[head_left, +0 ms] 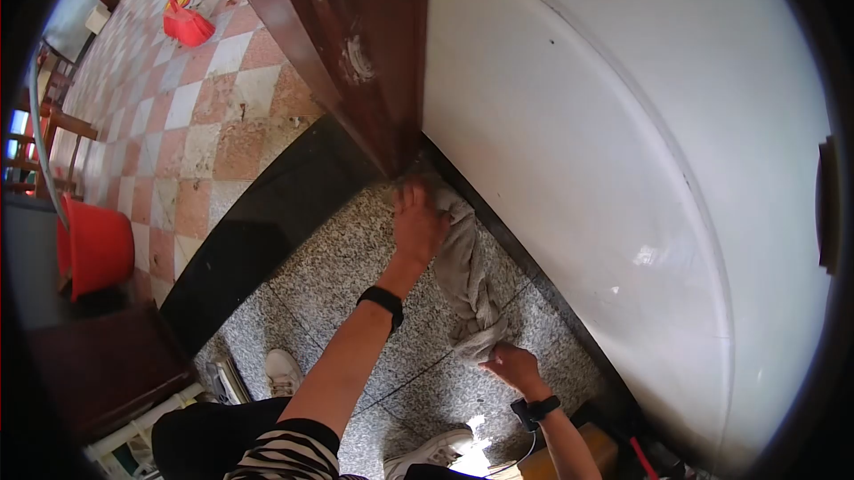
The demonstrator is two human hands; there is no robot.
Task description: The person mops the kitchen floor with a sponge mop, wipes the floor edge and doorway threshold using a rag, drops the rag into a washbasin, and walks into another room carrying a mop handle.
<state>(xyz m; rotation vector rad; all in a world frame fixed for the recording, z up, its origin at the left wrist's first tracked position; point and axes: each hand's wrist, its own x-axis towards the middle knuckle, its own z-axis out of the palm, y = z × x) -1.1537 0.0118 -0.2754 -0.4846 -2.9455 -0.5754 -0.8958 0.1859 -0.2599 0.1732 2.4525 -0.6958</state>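
A grey cloth [463, 271] stretches over the speckled floor tiles beside the white wall, twisted along its length. My left hand [420, 224] presses on its upper end, close to the foot of the dark red door frame [378, 62], with the fingertips partly blurred. Lower and to the right, my right hand [514, 367] is closed on the cloth's lower end. Both wrists wear black bands.
A black threshold strip [267, 213] borders the checkered floor [205, 133]. On that floor are a red broom [189, 26] and a red bucket [98, 244]. The white wall [578, 142] rises at the right. A wooden box [587, 453] lies near the right forearm.
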